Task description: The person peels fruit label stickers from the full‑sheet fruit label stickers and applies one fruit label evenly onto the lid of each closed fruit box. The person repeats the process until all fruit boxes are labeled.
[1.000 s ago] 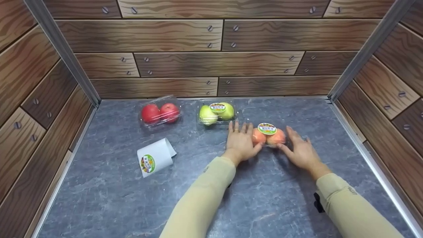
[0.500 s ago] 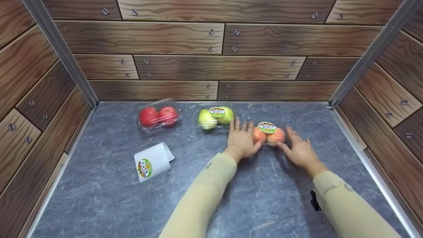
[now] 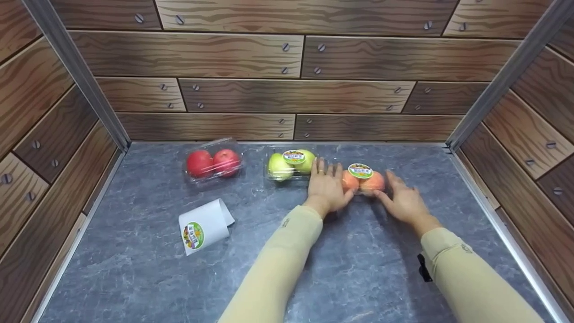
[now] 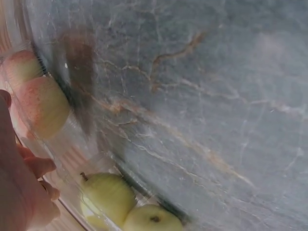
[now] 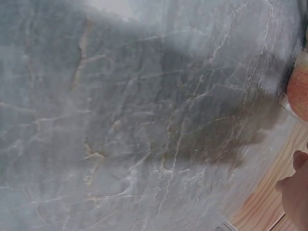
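A clear plastic box of peaches [image 3: 371, 182], with a round fruit sticker [image 3: 360, 171] on its lid, stands right of centre on the table. My left hand [image 3: 326, 190] lies along its left side, fingers straight and pointing at the back wall, thumb at the front corner. On the box's right side is my right hand [image 3: 404, 202], fingers extended and thumb at the near edge. Left of my left fingertips sits a clear box of green pears [image 3: 281, 168] with a similar sticker. The left wrist view shows the peaches [image 4: 45, 106] beside my left hand.
A clear box of red apples [image 3: 199, 163], with no sticker showing, stands at the back left. In front of it lies a curled white sheet [image 3: 208, 224] bearing a fruit sticker [image 3: 193, 235]. Wood-patterned walls [image 3: 237, 125] enclose the back and both sides.
Both hands have slid the peach box back toward the rear wall, bringing it nearer in line with the pears. The head view has tilted slightly up.
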Available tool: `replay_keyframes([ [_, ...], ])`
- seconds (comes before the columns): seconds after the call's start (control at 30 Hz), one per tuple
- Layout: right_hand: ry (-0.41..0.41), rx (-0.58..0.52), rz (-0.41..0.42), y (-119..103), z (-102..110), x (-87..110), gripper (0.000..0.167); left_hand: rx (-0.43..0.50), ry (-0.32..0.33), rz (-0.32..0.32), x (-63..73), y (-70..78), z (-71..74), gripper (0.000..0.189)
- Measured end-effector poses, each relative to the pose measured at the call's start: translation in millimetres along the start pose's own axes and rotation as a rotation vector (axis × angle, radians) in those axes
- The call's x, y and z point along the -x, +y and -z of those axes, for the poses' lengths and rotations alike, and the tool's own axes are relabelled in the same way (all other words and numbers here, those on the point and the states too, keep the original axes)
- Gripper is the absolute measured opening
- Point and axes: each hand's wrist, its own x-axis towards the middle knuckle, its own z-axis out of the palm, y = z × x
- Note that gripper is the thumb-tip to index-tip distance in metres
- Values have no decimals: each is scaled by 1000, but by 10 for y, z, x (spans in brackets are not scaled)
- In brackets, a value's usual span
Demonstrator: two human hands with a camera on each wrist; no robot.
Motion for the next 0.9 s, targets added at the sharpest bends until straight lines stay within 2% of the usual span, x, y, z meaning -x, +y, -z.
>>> replay_keyframes([
  [0.43, -8, -11, -5, 37, 17, -195, 89, -19, -29, 20, -172, -39, 38, 88],
  [0.9, 4, -4, 8, 29, 18, -345, 87, 35, -26, 52, -288, -67, 33, 84],
])
